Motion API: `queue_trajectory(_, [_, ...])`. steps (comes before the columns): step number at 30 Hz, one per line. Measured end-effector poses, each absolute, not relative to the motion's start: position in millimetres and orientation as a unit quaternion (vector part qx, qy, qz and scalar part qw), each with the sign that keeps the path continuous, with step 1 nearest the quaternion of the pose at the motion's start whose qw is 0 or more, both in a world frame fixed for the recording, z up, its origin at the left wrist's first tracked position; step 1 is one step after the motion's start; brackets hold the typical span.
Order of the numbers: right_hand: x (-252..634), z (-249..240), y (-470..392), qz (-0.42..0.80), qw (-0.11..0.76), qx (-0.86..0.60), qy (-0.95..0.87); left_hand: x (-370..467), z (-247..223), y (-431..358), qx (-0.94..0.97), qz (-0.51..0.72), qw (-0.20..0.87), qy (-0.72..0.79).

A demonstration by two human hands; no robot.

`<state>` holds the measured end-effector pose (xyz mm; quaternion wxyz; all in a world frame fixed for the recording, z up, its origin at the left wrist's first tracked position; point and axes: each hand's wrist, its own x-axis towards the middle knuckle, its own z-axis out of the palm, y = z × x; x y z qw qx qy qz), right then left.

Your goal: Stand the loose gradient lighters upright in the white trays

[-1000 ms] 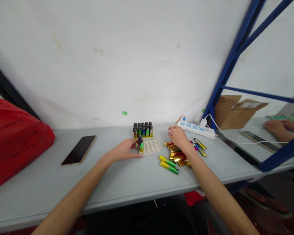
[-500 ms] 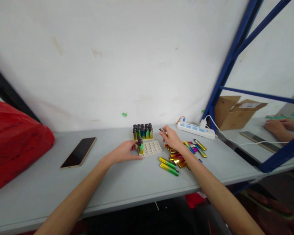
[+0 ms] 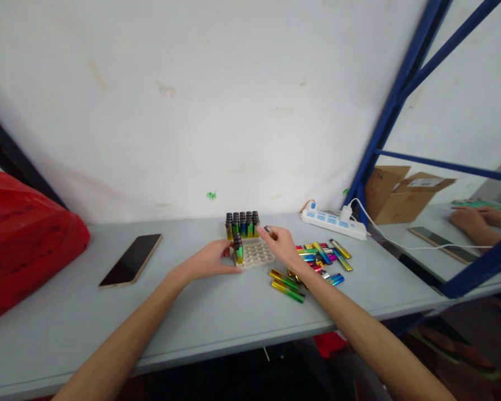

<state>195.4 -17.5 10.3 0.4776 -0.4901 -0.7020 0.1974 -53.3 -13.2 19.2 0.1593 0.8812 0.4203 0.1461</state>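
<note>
A white tray (image 3: 256, 254) with rows of round holes lies on the table. A few lighters (image 3: 238, 252) with black tops and green-yellow bodies stand along its left side. My left hand (image 3: 211, 259) grips that left end, thumb at the front corner and fingers behind the lighters. Over the tray's right part, my right hand (image 3: 280, 245) pinches a lighter (image 3: 268, 229), mostly hidden by the fingers. Behind the tray, a block of several upright lighters (image 3: 242, 225) stands near the wall. A loose pile of shiny coloured lighters (image 3: 317, 257) lies to the right, partly under my right forearm.
A phone (image 3: 131, 260) and a red plastic bag (image 3: 25, 239) are on the left. At the back right lies a white power strip (image 3: 334, 221) with a cable. Beyond the blue frame (image 3: 384, 117) are a cardboard box (image 3: 394, 195) and another person's hands (image 3: 478, 217).
My right hand has moved left with its lighter, from beside the tray to over its right part, uncovering more of the pile. My left hand stays at the tray's left end.
</note>
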Motion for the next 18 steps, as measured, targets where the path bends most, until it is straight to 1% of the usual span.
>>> queue_trajectory(14, [183.9, 14.1, -30.1, 0.180, 0.460, -0.475, -0.728, -53.4, 20.7, -14.2, 0.881, 0.147, 0.160, 0.421])
queue_trajectory(18, [184.5, 13.8, -30.8, 0.178, 0.446, -0.451, -0.752, -53.1, 21.2, -14.6, 0.880, 0.143, 0.158, 0.424])
